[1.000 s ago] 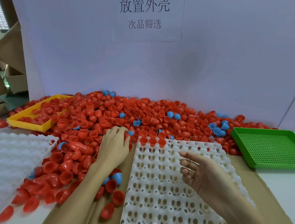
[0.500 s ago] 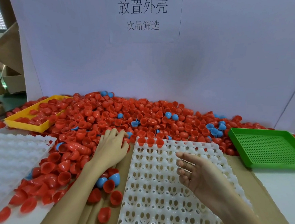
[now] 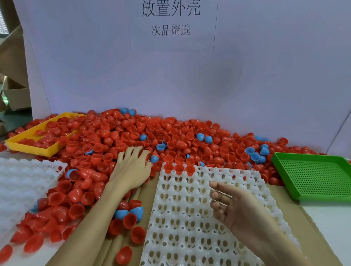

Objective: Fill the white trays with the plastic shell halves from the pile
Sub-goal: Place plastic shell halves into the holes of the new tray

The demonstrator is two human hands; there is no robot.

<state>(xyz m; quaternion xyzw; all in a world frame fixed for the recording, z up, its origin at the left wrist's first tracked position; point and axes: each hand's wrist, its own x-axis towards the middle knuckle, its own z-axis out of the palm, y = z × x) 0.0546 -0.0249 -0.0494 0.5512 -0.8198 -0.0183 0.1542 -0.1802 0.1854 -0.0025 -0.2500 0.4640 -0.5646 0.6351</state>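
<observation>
Shell halves, mostly red with a few blue, lie heaped along the back of the surface and spill forward on the left, between the two white trays. The white tray in front has only three red halves seated at the left end of its far row; every other pocket in view is bare, and the second white tray at the left looks unfilled, so by my reading the job has barely begun. The left hand rests palm down on the pile just left of that tray's far corner, fingers spread flat into the shells, nothing visibly in its grip. The right hand hovers over the tray, fingers loosely curled, palm turned left, holding nothing I can see. Compared with a second ago, both hands are almost unchanged; the left has edged slightly deeper into the pile, and the count of seated halves is the same.
</observation>
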